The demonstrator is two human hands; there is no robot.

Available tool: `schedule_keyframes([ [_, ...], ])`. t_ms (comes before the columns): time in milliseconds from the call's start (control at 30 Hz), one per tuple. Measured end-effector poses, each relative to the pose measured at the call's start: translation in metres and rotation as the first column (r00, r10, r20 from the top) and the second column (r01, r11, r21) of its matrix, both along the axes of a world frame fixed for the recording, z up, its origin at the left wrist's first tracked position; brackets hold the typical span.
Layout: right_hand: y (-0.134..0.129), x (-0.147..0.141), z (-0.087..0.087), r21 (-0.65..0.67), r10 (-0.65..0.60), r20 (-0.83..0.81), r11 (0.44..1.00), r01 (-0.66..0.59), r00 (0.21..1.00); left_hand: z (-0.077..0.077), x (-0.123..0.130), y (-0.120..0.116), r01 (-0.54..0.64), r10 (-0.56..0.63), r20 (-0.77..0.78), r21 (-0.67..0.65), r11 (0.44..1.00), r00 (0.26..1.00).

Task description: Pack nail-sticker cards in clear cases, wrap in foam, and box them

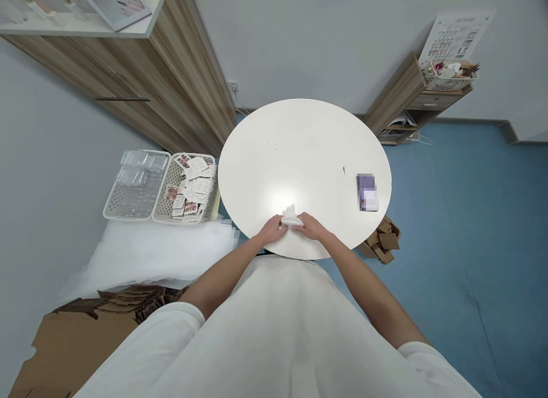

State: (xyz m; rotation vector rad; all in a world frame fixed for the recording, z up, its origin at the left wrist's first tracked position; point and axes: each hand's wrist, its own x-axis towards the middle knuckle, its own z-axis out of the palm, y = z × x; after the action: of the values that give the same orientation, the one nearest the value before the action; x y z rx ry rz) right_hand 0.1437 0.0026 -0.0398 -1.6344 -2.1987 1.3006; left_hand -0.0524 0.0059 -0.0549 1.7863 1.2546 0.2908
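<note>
While the table (299, 135) gleams (rather brightly), both hands (311, 226) hold white material (291, 220).

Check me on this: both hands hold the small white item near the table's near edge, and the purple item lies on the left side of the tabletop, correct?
No: the head view shows the purple item on the right side of the table. The left hand and right hand do hold the small white item near the near edge.
</note>
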Motion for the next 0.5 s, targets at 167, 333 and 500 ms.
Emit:
schedule_keyframes([
  [167, 0.009, -0.006, -0.013, -0.112, -0.385, -0.043, 0.919, 0.379, 0.922, -0.009, 0.005, 0.003, -0.318, 0.320, 0.005, -0.111, 0.942, 0.947],
  [333, 0.002, -0.013, -0.023, 0.003, -0.531, -0.056, 0.847, 0.532, 0.846, -0.014, 0.014, 0.001, -0.408, 0.408, -0.045, -0.004, 0.913, 0.912],
  [500, -0.021, -0.009, -0.020, 0.159, -0.405, -0.076, 0.897, 0.412, 0.911, -0.011, 0.021, -0.002, -0.358, 0.369, -0.044, 0.161, 0.920, 0.928],
])
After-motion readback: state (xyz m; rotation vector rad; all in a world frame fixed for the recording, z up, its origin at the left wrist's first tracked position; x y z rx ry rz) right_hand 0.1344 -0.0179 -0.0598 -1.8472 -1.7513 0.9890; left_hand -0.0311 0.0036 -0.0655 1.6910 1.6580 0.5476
